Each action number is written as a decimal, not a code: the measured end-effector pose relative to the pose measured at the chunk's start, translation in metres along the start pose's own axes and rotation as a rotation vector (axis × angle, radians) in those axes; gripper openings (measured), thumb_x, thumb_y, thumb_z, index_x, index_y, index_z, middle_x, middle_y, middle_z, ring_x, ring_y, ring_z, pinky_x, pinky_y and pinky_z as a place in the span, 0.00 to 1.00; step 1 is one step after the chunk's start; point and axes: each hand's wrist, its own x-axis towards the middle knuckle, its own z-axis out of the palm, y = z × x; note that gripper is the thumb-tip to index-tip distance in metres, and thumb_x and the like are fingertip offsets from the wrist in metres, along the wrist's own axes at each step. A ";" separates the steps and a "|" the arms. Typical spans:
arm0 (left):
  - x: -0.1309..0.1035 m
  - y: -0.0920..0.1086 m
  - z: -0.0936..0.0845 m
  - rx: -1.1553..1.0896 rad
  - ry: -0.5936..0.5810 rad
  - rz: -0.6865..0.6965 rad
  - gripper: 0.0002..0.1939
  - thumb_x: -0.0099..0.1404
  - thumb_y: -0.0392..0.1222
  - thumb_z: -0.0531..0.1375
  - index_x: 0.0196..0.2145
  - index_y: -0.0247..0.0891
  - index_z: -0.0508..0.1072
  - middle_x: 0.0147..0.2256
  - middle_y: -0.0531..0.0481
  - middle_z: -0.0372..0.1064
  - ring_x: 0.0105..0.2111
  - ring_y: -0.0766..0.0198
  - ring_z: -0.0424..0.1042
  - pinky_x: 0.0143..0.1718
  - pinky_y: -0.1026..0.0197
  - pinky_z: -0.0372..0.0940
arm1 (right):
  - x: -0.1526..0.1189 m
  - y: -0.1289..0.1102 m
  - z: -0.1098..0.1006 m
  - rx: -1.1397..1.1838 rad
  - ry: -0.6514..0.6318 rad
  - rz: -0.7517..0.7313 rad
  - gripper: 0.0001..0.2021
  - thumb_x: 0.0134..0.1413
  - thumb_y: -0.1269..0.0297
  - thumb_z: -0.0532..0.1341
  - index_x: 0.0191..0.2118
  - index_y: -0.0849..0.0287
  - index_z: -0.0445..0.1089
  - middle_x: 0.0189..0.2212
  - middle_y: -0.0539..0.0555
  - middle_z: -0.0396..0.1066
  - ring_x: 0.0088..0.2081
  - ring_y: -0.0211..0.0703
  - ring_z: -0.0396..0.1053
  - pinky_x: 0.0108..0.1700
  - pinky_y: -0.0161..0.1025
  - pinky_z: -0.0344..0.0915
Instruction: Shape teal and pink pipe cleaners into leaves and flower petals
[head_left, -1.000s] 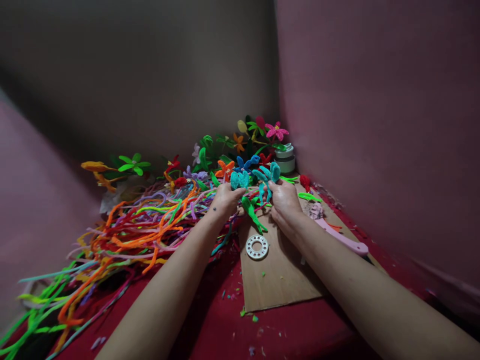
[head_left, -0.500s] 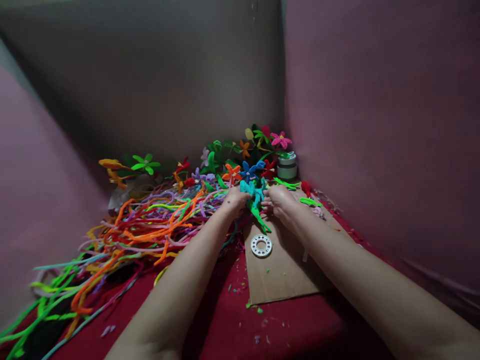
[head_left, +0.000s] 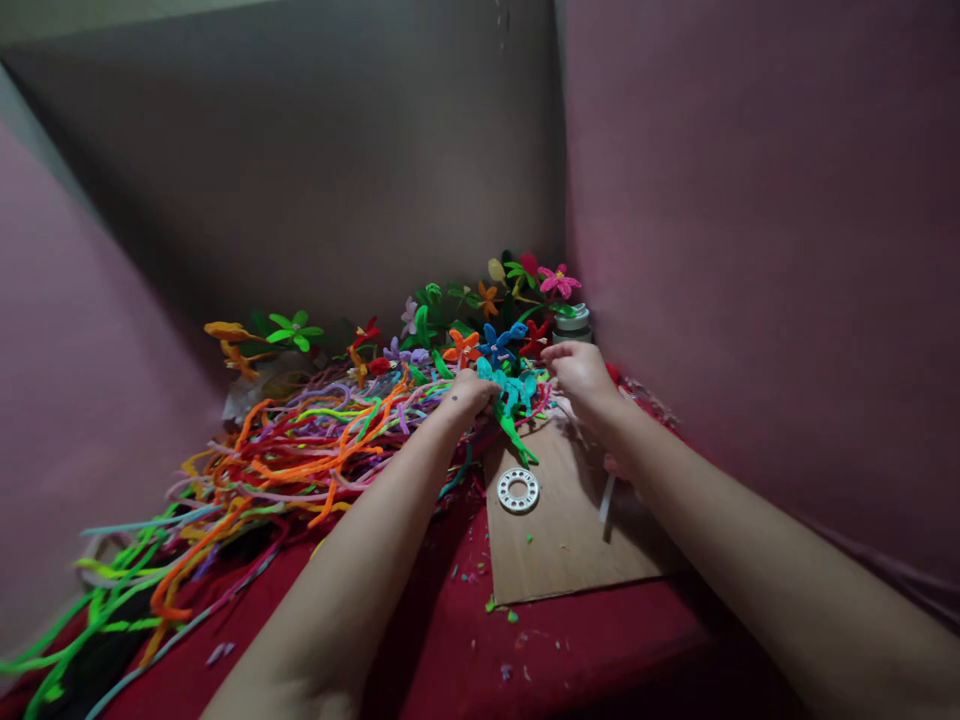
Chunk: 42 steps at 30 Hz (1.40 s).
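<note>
Our left grip point(head_left: 472, 393) is pinched closed, thumb against fingers, on the edge of a turquoise flower point(head_left: 516, 391), which sits just to the right of it, between our two hands. Our right grip point(head_left: 583, 371) is to the right of the flower, its fingers curled and drawn close together; we cannot tell whether anything small is held between them.

Just below the flower a bright green fuzzy piece point(head_left: 517, 441) slants down over a brown board point(head_left: 559, 550); whether the two are joined we cannot make out. Below both grips a white disc with a ring of holes point(head_left: 504, 491) lies on the board, and any marking on it is too small for us to read. A pale strip point(head_left: 607, 507) lies under our right forearm.

To the left of our left grip spreads a heap of fuzzy stems point(head_left: 300, 455) in orange, pink, green and purple. Beyond the grips stand an orange flower point(head_left: 461, 347), a blue flower point(head_left: 497, 345) and a pink flower point(head_left: 559, 282), with a lidded jar point(head_left: 573, 322) just behind our right grip. Nearer us, small scraps point(head_left: 513, 617) dot the red worktop point(head_left: 442, 670).
</note>
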 end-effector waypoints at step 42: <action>0.015 -0.002 0.010 0.019 -0.107 0.070 0.10 0.49 0.27 0.57 0.16 0.35 0.61 0.10 0.56 0.57 0.10 0.72 0.56 0.15 0.67 0.50 | 0.018 -0.011 0.023 -0.535 -0.451 -0.047 0.17 0.41 0.53 0.64 0.16 0.60 0.64 0.13 0.52 0.63 0.20 0.40 0.64 0.22 0.34 0.56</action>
